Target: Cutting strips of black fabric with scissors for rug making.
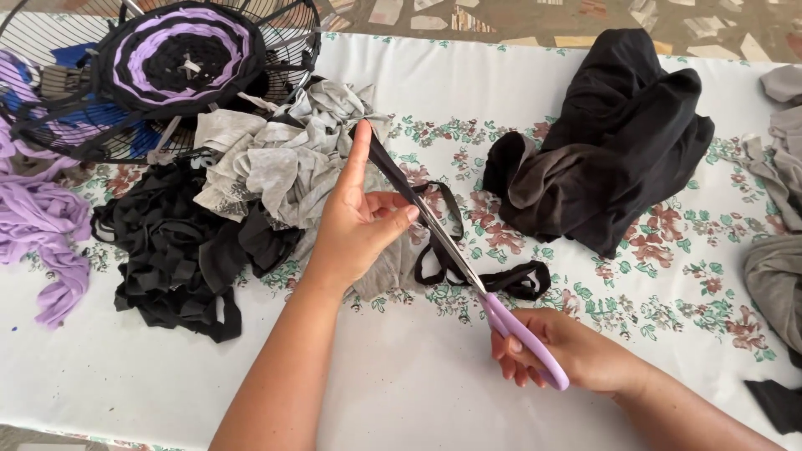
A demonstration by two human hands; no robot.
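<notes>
Left hand [355, 225] pinches a black fabric strip [386, 171] between thumb and fingers and holds it taut, index finger raised; right hand [568, 351] is closed around the lilac handles of a pair of scissors [468, 271], whose blades run along the strip toward the left hand. Far left: lilac fabric strips [42, 225] and a wire fan guard [276, 42] carrying a round black-and-lilac woven mat [180, 54]. Just right of these lie a heap of black strips [167, 250] and a heap of grey strips [276, 159]. The cut end of the strip loops on the floral tablecloth [418, 75], between the hands. Far right: a bundle of black cloth [618, 142] and grey cloth [777, 276]. For an even cut, tension should stay steady, blades aligned with the strip's length, and the left fingertips clear of the blade tips.
</notes>
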